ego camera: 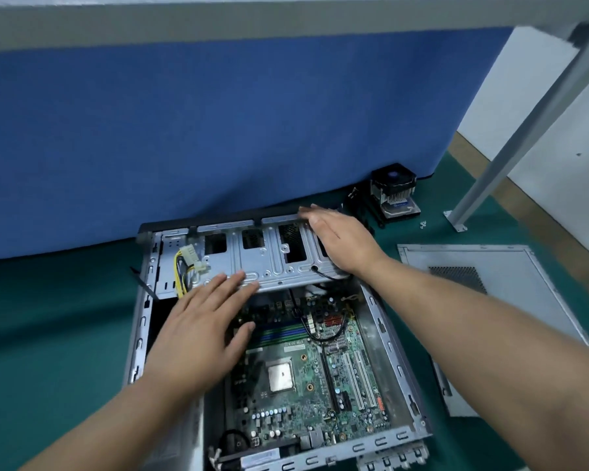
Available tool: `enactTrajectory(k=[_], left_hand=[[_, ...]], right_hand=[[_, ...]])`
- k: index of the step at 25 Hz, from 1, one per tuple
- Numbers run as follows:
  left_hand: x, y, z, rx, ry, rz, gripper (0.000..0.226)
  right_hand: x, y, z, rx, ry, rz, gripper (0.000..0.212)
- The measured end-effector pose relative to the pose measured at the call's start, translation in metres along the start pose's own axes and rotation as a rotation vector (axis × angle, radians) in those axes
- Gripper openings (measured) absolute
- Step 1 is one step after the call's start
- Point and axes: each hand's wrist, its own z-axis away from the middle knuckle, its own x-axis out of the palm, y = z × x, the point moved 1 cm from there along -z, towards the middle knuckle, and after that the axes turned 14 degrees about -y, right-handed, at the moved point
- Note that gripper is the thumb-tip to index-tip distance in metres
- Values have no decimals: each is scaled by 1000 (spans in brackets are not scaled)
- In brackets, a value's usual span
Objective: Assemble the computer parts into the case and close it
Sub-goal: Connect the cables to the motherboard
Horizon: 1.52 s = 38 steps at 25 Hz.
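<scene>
A green-matted surface [48, 317] carries an open grey metal computer case [385, 338], lying flat against a blue partition [218, 130]. Its grey side panel [510, 300] lies to the right. Inside sits a green motherboard [306, 379]. Both hands, left [198, 338] and right [340, 243], rest flat with fingers straight on the silver drive cage [262, 256].

Two bare forearms — no sleeves, gloves, rings or watch.

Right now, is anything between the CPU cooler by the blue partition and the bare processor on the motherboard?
Yes. The right hand and the left hand lie flat on the drive cage, between the cooler and the processor.
</scene>
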Motion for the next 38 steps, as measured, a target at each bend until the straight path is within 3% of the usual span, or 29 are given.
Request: enactTrajectory(k=[6, 15, 19, 24, 28, 34, 38], left_hand=[[-2, -2, -3, -17, 42, 82, 61], [-2, -2, -5, -22, 27, 97, 57], [-3, -2, -7, -21, 21, 112, 56], [0, -3, -8, -23, 18, 105, 57], [2, -4, -10, -18, 46, 102, 57], [3, -4, -10, -18, 59, 97, 57], [4, -4, -10, -18, 62, 105, 57]], right_hand=[[10, -8, 44, 212, 276, -166, 38], [21, -29, 102, 427, 186, 50, 25], [29, -52, 108, 648, 294, 12, 14], [59, -78, 104, 773, 333, -23, 38], [52, -80, 88, 898, 498, -208, 22], [59, -80, 87, 763, 428, 27, 8], [39, -72, 75, 666, 319, 60, 20]])
